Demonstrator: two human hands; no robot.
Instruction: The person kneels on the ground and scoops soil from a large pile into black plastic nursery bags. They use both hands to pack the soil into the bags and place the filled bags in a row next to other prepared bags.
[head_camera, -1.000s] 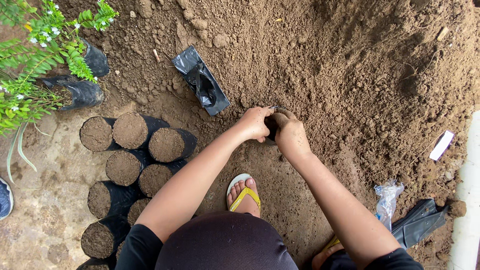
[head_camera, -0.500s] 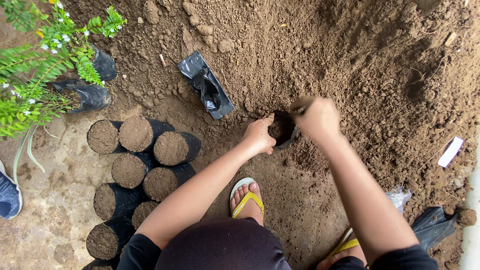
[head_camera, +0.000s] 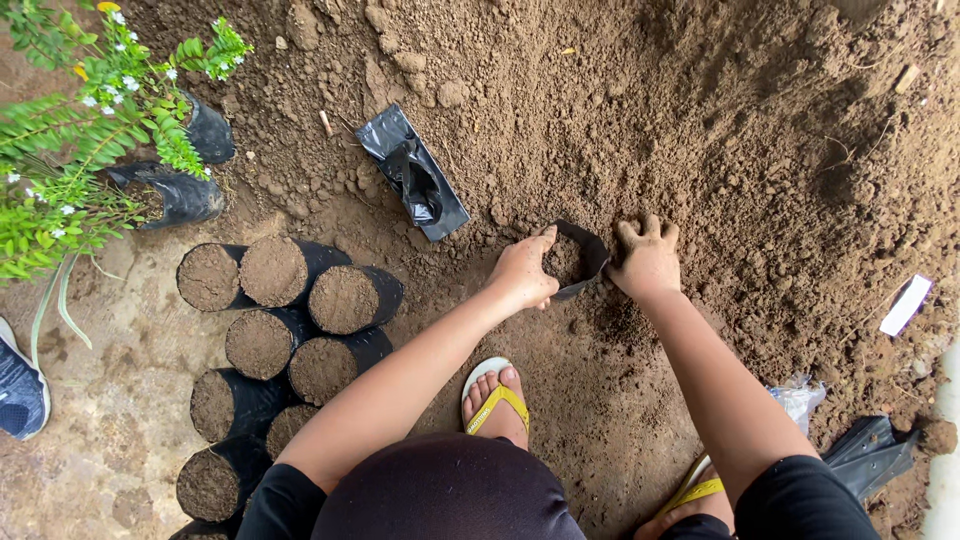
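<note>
Soil heap (head_camera: 700, 120), two hands (head_camera: 585, 265), one bag (head_camera: 580, 258), seven filled bags (head_camera: 275, 340)

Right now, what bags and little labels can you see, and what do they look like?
Small black bag: half full of soil, left hand holding its rim, right hand beside it.
Empty black bag: flat on the soil, upper middle.
Filled black bags: round, clustered at left.
White slip: rectangular, far right.
Clear plastic bag: crumpled, lower right.
</note>
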